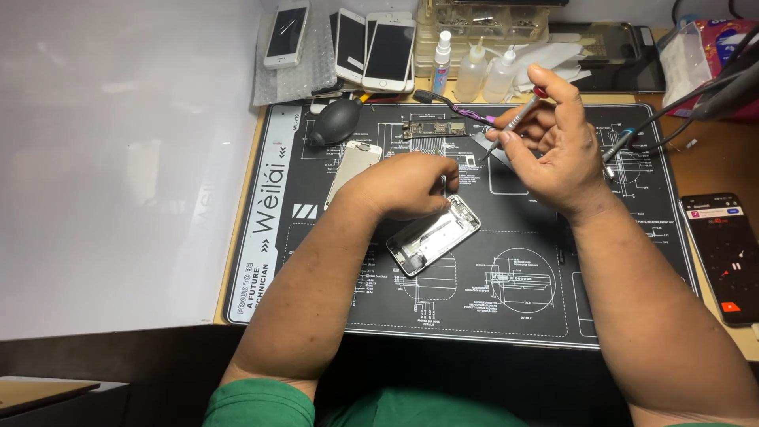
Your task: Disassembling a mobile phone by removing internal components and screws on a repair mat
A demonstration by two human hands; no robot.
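Containers first. A clear plastic organiser box [486, 22] stands at the back edge of the bench; its contents are too small to tell. In front of it stand three small squeeze bottles [474, 71], side by side, liquid level not readable. A clear bag [686, 59] sits at the far right corner with something red and patterned behind it.

Grip. Left hand [403, 186] is curled, knuckles up, fingertips pressed onto the upper end of an opened phone housing [435, 236], pinning it down. The housing lies tilted on the black repair mat [522, 308], near its centre, its inside facing up. Whether the fingers pinch anything small I cannot tell.

Right hand [557, 142] is raised above the mat, well clear of the housing, fingers closed around a slim screwdriver [515, 120] with a red cap; the tip points down and left.

Around them: a black rubber air blower [335, 120] and a detached silver back plate [353, 164] by the left hand, a bare circuit board [433, 129] beyond, several white phones [371, 47] stacked at the rear, a lit phone [723, 253] off the mat at right.
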